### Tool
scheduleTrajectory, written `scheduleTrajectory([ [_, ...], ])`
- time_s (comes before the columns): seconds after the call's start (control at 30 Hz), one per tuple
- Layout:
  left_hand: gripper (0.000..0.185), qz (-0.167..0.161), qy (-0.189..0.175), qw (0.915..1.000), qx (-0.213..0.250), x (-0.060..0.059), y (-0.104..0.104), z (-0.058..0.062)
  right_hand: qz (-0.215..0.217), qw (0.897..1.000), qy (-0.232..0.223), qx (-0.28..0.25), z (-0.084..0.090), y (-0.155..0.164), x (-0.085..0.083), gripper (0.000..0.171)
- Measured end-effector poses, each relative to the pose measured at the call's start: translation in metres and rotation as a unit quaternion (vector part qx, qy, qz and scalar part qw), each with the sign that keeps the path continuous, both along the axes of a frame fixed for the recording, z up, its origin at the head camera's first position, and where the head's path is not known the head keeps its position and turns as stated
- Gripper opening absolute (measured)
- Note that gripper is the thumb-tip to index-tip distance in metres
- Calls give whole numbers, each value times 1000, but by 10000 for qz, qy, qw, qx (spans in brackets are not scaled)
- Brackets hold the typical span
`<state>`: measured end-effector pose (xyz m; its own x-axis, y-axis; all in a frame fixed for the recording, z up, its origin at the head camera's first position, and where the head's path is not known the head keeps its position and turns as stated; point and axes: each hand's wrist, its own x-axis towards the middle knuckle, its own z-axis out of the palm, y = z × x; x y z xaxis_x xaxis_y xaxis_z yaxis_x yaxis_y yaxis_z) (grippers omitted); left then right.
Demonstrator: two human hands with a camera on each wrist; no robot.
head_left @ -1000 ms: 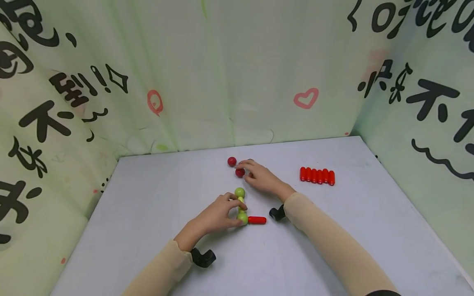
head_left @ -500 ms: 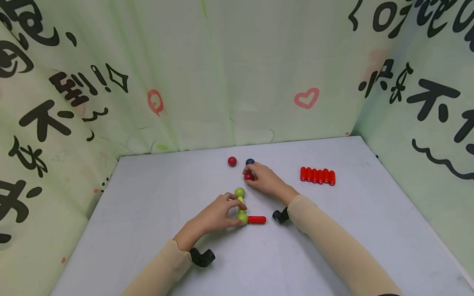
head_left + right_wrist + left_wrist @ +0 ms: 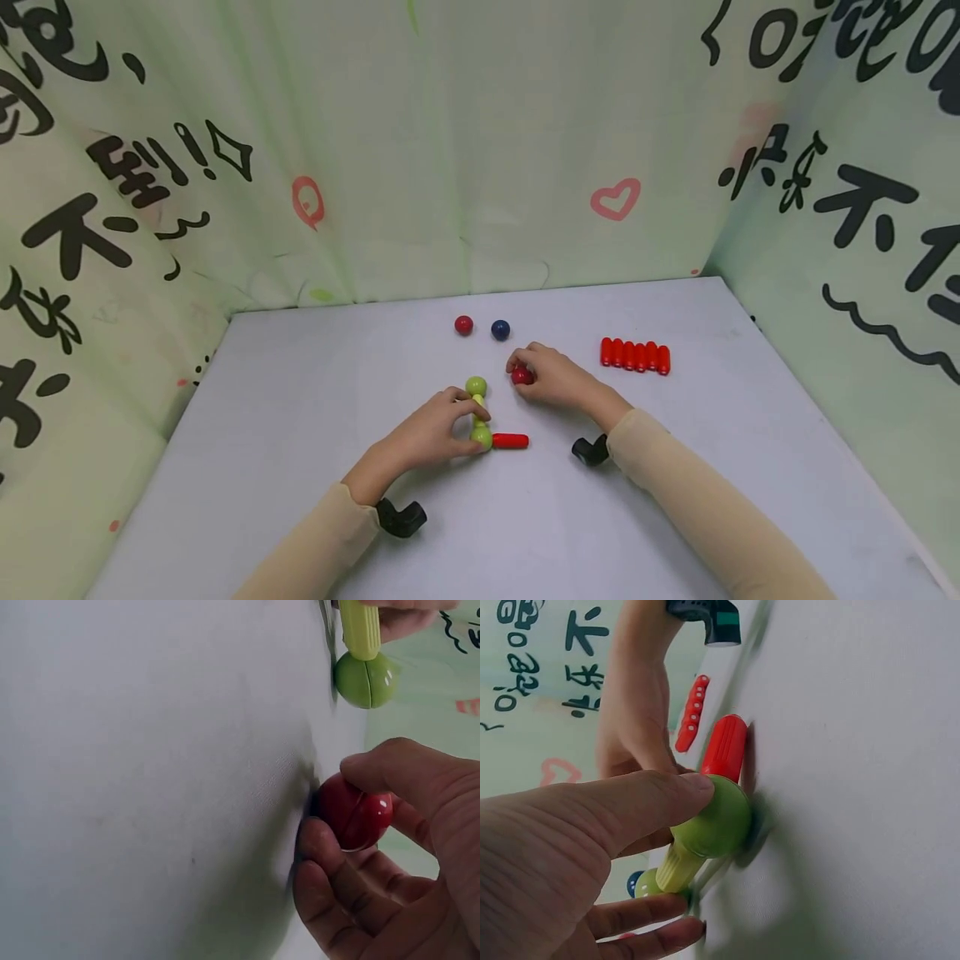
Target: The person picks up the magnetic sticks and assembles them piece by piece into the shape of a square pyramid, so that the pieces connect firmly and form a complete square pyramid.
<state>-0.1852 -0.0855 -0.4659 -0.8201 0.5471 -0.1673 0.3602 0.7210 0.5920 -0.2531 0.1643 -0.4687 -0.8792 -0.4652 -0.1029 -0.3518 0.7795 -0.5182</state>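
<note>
My left hand (image 3: 427,429) holds a joined piece: a near green ball (image 3: 718,817), a yellow stick (image 3: 679,867) and a far green ball (image 3: 476,386). Its thumb lies on the near ball, and the other fingers reach along the far side of the stick. From the near ball a red stick (image 3: 512,441) juts out to the right. Just right of the far green ball, my right hand (image 3: 562,383) grips a dark red ball (image 3: 354,813) between thumb and fingers, low over the table.
Another red ball (image 3: 464,325) and a dark blue ball (image 3: 500,330) sit apart near the table's back edge. Several red sticks (image 3: 635,356) lie side by side at the back right. A printed curtain (image 3: 390,167) encloses the white table (image 3: 285,400) behind and at both sides.
My right hand has taken hold of the nearer red ball and carried it right and toward me, uncovering the blue ball. The left hand keeps its hold on the joined piece.
</note>
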Motion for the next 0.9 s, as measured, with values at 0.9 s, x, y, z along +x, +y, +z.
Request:
scheduleTrajectory([
  [0.9,33,-80,95,9999,48,-3,-7,1,391,9969,-632,249,8,5,66,31],
])
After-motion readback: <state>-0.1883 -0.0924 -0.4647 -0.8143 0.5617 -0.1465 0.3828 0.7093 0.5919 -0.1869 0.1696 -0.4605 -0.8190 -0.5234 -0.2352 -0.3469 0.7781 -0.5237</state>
